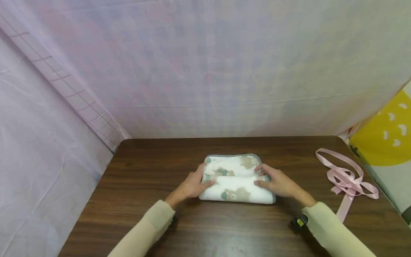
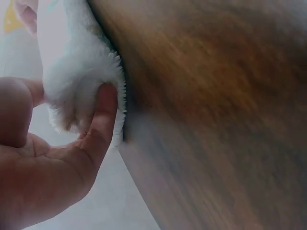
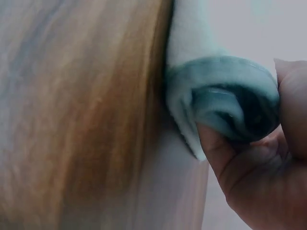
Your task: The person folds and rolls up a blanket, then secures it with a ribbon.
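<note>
A white fleecy cloth (image 1: 237, 191) with bear prints and a grey-green edging lies partly rolled on the table, its near part a thick roll and its far part flat. My left hand (image 1: 193, 182) grips the left end of the roll. In the left wrist view one finger (image 2: 103, 115) presses against the fluffy end. My right hand (image 1: 280, 182) holds the opposite end between thumb and fingers. The right wrist view shows the coiled, edged layers of the roll (image 3: 216, 103), with a fingertip tucked against them.
A loose pink ribbon (image 1: 348, 182) lies in loops on the right side of the dark wooden table (image 1: 144, 167). Behind the table hangs a pale checked curtain (image 1: 224, 71). A yellow panel (image 1: 385, 132) with white marks stands beyond the right edge.
</note>
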The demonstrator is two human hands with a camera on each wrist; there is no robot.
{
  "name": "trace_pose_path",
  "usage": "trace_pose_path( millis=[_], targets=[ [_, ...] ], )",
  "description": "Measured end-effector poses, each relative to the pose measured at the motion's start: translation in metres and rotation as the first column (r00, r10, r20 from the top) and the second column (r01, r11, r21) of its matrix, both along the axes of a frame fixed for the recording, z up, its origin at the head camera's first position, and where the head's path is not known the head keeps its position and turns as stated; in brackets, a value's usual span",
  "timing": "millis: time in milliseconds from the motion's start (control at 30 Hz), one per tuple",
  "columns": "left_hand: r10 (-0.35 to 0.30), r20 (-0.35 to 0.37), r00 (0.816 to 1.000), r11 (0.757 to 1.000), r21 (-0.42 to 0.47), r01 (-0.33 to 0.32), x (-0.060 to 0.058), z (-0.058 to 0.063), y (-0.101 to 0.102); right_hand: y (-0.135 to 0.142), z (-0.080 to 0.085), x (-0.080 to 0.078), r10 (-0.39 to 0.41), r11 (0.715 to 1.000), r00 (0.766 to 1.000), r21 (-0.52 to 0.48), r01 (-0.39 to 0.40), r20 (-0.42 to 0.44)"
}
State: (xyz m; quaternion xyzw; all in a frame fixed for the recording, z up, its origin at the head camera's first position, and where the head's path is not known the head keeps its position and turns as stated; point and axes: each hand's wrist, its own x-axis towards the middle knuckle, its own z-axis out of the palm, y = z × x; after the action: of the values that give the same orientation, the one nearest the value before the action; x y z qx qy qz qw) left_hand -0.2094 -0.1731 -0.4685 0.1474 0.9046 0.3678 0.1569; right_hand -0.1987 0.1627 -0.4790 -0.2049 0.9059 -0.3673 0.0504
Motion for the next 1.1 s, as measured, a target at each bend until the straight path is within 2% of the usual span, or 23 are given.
trace_pose_path(
  millis=[233,467,567,633,667,733,767,833,900,967,1000,1033,1100],
  targets=[
    [0.029,0.013,0.999,0.999,-0.018,-0.029,0.000,-0.001,0.001,-0.002,-0.002,-0.001,-0.051,0.999,0.997,0.011,0.051,0.061],
    [0.052,0.003,0.999,0.999,-0.007,-0.052,0.000,-0.002,0.002,-0.002,0.000,0.000,-0.063,0.998,0.996,0.027,0.061,0.057],
    [0.068,-0.051,0.996,0.997,-0.019,-0.069,0.002,-0.002,0.004,-0.004,0.000,0.001,-0.059,0.998,0.998,0.035,0.059,0.015],
    [0.079,-0.143,0.987,0.994,-0.063,-0.088,0.005,-0.001,0.006,-0.006,0.000,0.003,-0.055,0.997,0.997,0.052,0.057,-0.045],
    [0.078,-0.203,0.976,0.991,-0.091,-0.098,0.006,0.000,0.007,-0.008,0.000,0.004,-0.049,0.996,0.994,0.074,0.057,-0.095],
    [0.056,-0.341,0.938,0.982,-0.152,-0.114,0.010,0.002,0.010,-0.011,0.000,0.006,-0.021,0.988,0.969,0.142,0.057,-0.247],
    [0.036,-0.416,0.909,0.974,-0.188,-0.125,0.012,0.003,0.011,-0.014,0.001,0.008,0.003,0.982,0.943,0.178,0.060,-0.331],
    [-0.028,-0.559,0.829,0.967,-0.224,-0.118,0.015,0.004,0.014,-0.019,0.004,0.011,0.077,0.962,0.864,0.266,0.067,-0.497],
    [-0.089,-0.676,0.731,0.965,-0.239,-0.103,0.018,0.004,0.018,-0.025,0.005,0.013,0.159,0.939,0.758,0.333,0.081,-0.633],
    [-0.131,-0.757,0.640,0.965,-0.247,-0.094,0.022,0.003,0.020,-0.031,0.007,0.015,0.226,0.925,0.678,0.373,0.076,-0.700],
    [-0.145,-0.783,0.605,0.966,-0.245,-0.086,0.023,0.003,0.021,-0.033,0.007,0.016,0.252,0.919,0.643,0.388,0.076,-0.723],
    [-0.153,-0.799,0.582,0.966,-0.245,-0.082,0.024,0.002,0.022,-0.035,0.007,0.017,0.265,0.915,0.620,0.396,0.080,-0.738],
    [-0.169,-0.816,0.552,0.966,-0.248,-0.070,0.028,0.001,0.023,-0.039,0.008,0.020,0.282,0.910,0.588,0.406,0.087,-0.758]
  ],
)
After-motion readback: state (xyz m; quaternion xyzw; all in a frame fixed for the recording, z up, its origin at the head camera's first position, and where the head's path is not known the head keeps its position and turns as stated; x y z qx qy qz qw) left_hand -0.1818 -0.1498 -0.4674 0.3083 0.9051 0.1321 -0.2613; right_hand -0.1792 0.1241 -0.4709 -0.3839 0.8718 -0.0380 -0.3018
